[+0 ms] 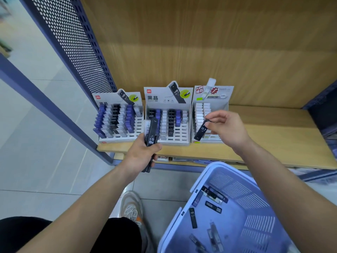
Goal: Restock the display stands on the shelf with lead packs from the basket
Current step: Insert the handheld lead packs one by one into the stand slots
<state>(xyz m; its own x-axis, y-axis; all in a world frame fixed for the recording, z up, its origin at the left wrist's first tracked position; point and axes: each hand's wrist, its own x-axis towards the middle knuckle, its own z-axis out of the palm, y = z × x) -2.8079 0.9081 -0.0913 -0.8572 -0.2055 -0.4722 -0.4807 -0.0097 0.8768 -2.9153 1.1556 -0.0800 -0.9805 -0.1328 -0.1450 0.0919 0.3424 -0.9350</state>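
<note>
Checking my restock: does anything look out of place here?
One thing: the right hand holds a black pack by the right stand, which shows only white packs. The middle stand holds black packs, so this may be the wrong stand.

The single head-worn wide-angle camera is looking forward and steeply down, from above the person's forearms. It is facing the wooden shelf (pixel 273 128) at close range, with the display stands (pixel 164 97) sitting at mid-frame. The left hand (pixel 144 152) and right hand (pixel 226 128) are appearing just before them. The basket (pixel 242 190) is filling the lower right corner, the floor (pixel 45 161) the lower left.
</note>
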